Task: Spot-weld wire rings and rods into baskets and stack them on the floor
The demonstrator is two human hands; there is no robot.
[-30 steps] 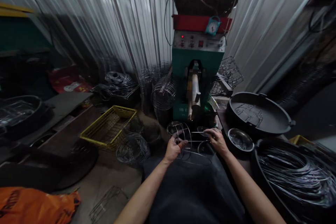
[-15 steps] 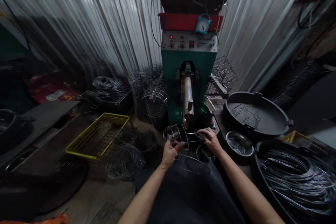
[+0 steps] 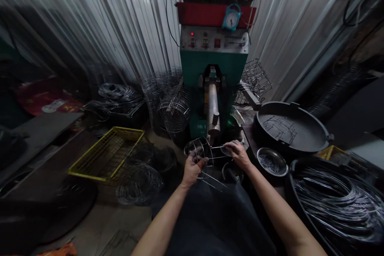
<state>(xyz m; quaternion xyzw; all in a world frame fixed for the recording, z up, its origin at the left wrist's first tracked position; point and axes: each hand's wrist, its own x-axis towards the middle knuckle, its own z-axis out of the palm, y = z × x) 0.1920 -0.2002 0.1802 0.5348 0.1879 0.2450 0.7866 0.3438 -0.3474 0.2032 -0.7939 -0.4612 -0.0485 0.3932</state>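
A round cage-like wire frame [image 3: 197, 141] is tilted below the metal arm [image 3: 213, 102] of a green machine [image 3: 195, 70]. My left hand [image 3: 192, 168] is closed around the frame's near side, its thumb pressed against the wires. To the right, my right hand [image 3: 238, 153] pinches long wires that stick out from the frame. The right fingertips hide the wire ends. The frame is close to the arm's lower tip, but I cannot tell whether they touch. More straight wires point from the frame toward my dark apron [image 3: 207, 216].
Left are a yellow wire basket [image 3: 106, 178] and coiled wire rings [image 3: 139, 184]. Wire cages [image 3: 175, 108] stand beside the machine. On the right lie a black round tray [image 3: 306, 130], a metal bowl [image 3: 271, 173] of small pieces, and a tub of wire hoops [image 3: 339, 200].
The view has tipped slightly downward. The frame has turned in my hands: a curved wire over my lap now shows as straight wires. Both hands keep their grip.
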